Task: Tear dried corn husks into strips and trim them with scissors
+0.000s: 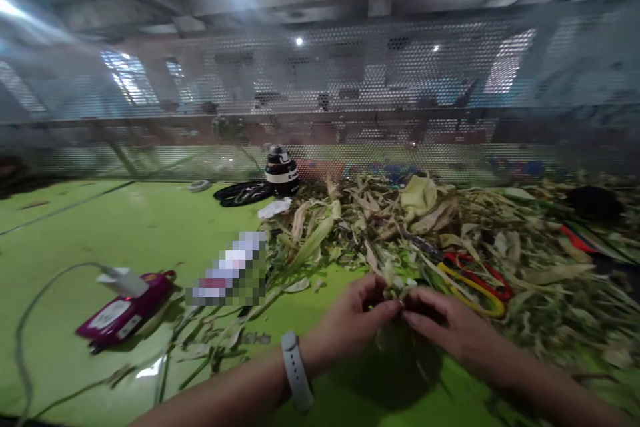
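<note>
My left hand (pixel 357 313), with a white watch band (pixel 297 370) on its wrist, is closed, thumb and fingers pinching pale strips of dried plant leaf (pixel 399 282). From the other side my right hand (pixel 445 320) is also closed on these strips, its fingertips almost touching those of the left. The fingers hide exactly how the strips lie between them. Scissors (pixel 475 283) with red and yellow handles lie just beyond my right hand. A wide heap of dried leaves and husks (pixel 370 210) spreads behind both hands.
On the green table (pixel 125 227), a purple power bank (pixel 127 310) with a white plug and cable lies at left. Beside it is a pixelated flat object (pixel 227 273). A black bottle (pixel 281 170), coiled black cable (pixel 243 193) and perforated metal panel (pixel 320 87) stand or lie farther back.
</note>
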A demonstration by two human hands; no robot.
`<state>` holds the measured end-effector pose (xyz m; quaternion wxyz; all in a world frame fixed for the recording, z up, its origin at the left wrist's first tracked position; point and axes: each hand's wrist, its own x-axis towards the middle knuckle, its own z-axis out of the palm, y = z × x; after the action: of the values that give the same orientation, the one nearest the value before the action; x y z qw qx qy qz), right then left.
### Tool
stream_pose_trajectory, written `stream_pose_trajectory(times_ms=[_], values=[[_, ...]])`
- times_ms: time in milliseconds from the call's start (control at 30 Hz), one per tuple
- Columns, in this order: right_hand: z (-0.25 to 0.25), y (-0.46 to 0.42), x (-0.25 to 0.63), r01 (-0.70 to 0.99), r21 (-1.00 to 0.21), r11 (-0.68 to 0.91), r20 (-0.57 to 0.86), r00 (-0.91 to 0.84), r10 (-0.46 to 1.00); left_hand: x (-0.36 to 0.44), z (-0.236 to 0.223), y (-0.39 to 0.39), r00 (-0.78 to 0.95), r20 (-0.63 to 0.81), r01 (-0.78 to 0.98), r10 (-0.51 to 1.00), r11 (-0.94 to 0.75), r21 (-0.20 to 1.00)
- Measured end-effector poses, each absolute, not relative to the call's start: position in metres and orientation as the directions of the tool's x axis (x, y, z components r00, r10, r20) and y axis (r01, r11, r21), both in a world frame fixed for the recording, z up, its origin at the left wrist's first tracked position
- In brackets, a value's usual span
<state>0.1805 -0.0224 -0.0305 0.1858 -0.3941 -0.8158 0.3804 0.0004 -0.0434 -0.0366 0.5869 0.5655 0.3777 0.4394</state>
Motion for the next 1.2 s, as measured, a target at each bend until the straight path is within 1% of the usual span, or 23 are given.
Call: stream_pose_trajectory(times_ms=[67,100,200,233,300,333,367,433,500,600,667,700,767,900,1033,1100,1200], values=[[-0.034,-0.024,0.179,0.492,-0.759,0.427,0.021,-0.637,0.771,-0.001,-0.037,-0.049,0.251,0.043,-0.029,0.967,-0.037,0.999],[-0.035,-0.024,0.179,0.488,-0.752,0.443,0.028,-0.648,0.761,-0.003,-0.037,-0.052,0.25,0.039,-0.002,0.967,-0.04,0.999],[-0.035,-0.022,0.179,0.479,-0.742,0.469,0.034,-0.672,0.74,-0.014,-0.033,-0.061,0.315,0.021,0.1,0.949,-0.055,0.993],[-0.035,-0.021,0.179,0.479,-0.744,0.466,0.022,-0.679,0.733,-0.02,-0.03,-0.065,0.332,0.005,0.151,0.943,-0.058,0.987],[-0.036,-0.02,0.18,0.498,-0.74,0.452,-0.021,-0.688,0.725,-0.037,-0.024,-0.075,0.372,-0.075,0.282,0.925,-0.036,0.959],[-0.036,-0.019,0.18,0.518,-0.729,0.447,-0.046,-0.689,0.723,-0.048,-0.02,-0.081,0.357,-0.087,0.347,0.93,-0.046,0.937],[-0.037,-0.019,0.18,0.54,-0.711,0.45,-0.063,-0.686,0.725,-0.059,-0.018,-0.086,0.343,-0.086,0.421,0.935,-0.071,0.904],[-0.038,-0.019,0.18,0.577,-0.671,0.466,-0.07,-0.675,0.735,-0.085,-0.015,-0.095,0.247,0.008,0.555,0.969,-0.149,0.819],[-0.039,-0.019,0.181,0.585,-0.651,0.484,-0.054,-0.671,0.74,-0.114,-0.015,-0.098,0.161,0.052,0.691,0.986,-0.15,0.708],[-0.041,-0.019,0.182,0.58,-0.641,0.503,-0.003,-0.657,0.754,-0.159,-0.019,-0.095,-0.045,0.105,0.848,0.993,-0.018,0.529],[-0.041,-0.019,0.182,0.583,-0.633,0.509,0.026,-0.641,0.767,-0.188,-0.022,-0.09,-0.15,0.149,0.919,0.977,0.082,0.385],[-0.041,-0.019,0.182,0.583,-0.632,0.51,0.034,-0.637,0.77,-0.199,-0.024,-0.088,-0.153,0.163,0.941,0.975,0.093,0.324],[-0.04,-0.019,0.181,0.58,-0.633,0.513,0.037,-0.639,0.768,-0.217,-0.029,-0.085,-0.181,0.173,0.957,0.968,0.133,0.258],[-0.039,-0.018,0.179,0.576,-0.627,0.525,0.044,-0.647,0.762,-0.229,-0.037,-0.085,-0.148,0.146,0.973,0.978,0.118,0.198],[-0.041,-0.017,0.18,0.572,-0.623,0.534,0.057,-0.647,0.76,-0.23,-0.036,-0.085,-0.115,0.159,0.988,0.981,0.095,0.126],[-0.042,-0.017,0.181,0.57,-0.626,0.532,0.057,-0.647,0.76,-0.23,-0.036,-0.084,-0.091,0.153,0.991,0.984,0.074,0.114],[-0.041,-0.017,0.18,0.576,-0.624,0.528,0.042,-0.65,0.759,-0.23,-0.039,-0.081,-0.099,0.124,0.987,0.987,0.082,0.14]])
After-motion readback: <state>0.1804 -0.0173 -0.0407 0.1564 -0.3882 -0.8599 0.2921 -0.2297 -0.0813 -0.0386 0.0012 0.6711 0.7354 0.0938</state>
